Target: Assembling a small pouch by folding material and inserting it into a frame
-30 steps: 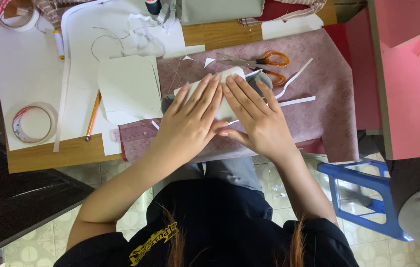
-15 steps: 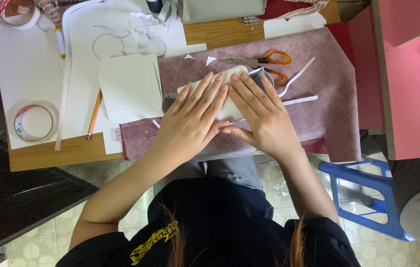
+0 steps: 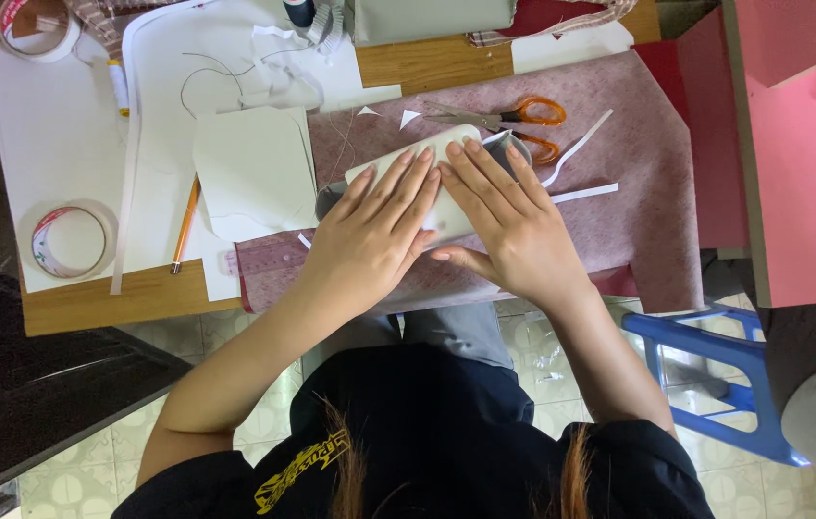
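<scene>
White card piece with round corners, lying flat on the mauve felt sheet, in the middle of the wooden table. Over a grey piece that peeks out at its left end. Pressed down by both hands. Left hand flat on the left part, fingers straight and a little apart, not gripping. Right hand flat on the right part, fingers spread the same way, thumb pointing in toward the other hand.

Looks thin and light. Probably a bit stiff, but easy to bend or crease. Likely to slide on the soft felt if not held down. Best picked up by a long edge or a corner, gently, with two fingers.

Just past the fingertips, orange scissors and thin white paper strips. To the left, another white cut shape, a yellow pencil, then a tape roll on a big white sheet. Pink ruler near the left wrist. Blue stool down on the right.
</scene>
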